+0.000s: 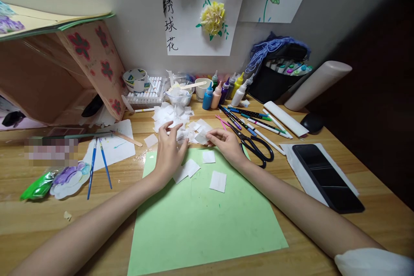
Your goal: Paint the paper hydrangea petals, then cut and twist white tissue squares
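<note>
My right hand (228, 144) pinches a small white paper square (202, 136) between thumb and fingers, at the right side of a loose pile of similar white paper squares (171, 116). My left hand (170, 146) hovers over the pile's front with its fingers spread and curved; I see nothing held in it. Beneath both hands lies a sheet of green paper (207, 224). Separate white squares rest on it, among them one near the middle (218, 181) and one closer to the pile (208, 157). Two more overlap beside my left wrist.
Black scissors (255, 146) lie beside my right wrist, near scattered pens (249, 120). Paint bottles (216, 95) and a bowl of paper scraps (179, 95) stand behind. A phone (326, 177) is at right; brushes (92, 170) and a paint palette (70, 180) are at left.
</note>
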A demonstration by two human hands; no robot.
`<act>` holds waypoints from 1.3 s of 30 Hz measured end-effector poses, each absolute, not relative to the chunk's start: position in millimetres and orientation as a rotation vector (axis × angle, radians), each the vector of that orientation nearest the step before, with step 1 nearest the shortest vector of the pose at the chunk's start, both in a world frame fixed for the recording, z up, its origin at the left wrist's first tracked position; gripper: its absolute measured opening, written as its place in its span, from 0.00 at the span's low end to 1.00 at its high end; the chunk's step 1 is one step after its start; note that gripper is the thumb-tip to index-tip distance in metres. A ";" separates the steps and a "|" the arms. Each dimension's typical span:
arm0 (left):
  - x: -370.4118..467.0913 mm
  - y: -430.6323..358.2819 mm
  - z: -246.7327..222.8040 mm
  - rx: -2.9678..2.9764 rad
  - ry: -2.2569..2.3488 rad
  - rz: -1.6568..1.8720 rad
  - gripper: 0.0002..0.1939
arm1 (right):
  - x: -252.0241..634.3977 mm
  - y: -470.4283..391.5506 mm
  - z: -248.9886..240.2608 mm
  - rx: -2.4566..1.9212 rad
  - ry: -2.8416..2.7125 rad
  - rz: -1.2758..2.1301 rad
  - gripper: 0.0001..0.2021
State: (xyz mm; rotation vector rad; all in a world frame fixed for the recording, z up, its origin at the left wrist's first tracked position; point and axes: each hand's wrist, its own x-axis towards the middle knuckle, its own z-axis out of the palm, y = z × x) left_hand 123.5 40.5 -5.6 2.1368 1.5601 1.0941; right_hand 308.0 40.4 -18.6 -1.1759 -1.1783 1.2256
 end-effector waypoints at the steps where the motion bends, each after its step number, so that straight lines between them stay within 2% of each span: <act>1: 124.2 38.5 -4.7 2.205 1.548 1.138 0.17 | 307.1 39.6 -18.4 -1.182 -1.179 1.234 0.15; 4: 127.3 31.3 -0.8 2.460 1.383 1.130 0.09 | 303.6 35.7 -16.7 -1.187 -1.180 1.262 0.14; 7: 129.1 28.1 0.4 2.589 1.305 1.073 0.06 | 300.1 30.6 -13.4 -1.177 -1.209 1.309 0.14; 39: 126.8 31.9 -4.8 2.490 1.404 1.144 0.05 | 301.8 26.1 -13.6 -1.090 -1.295 1.420 0.09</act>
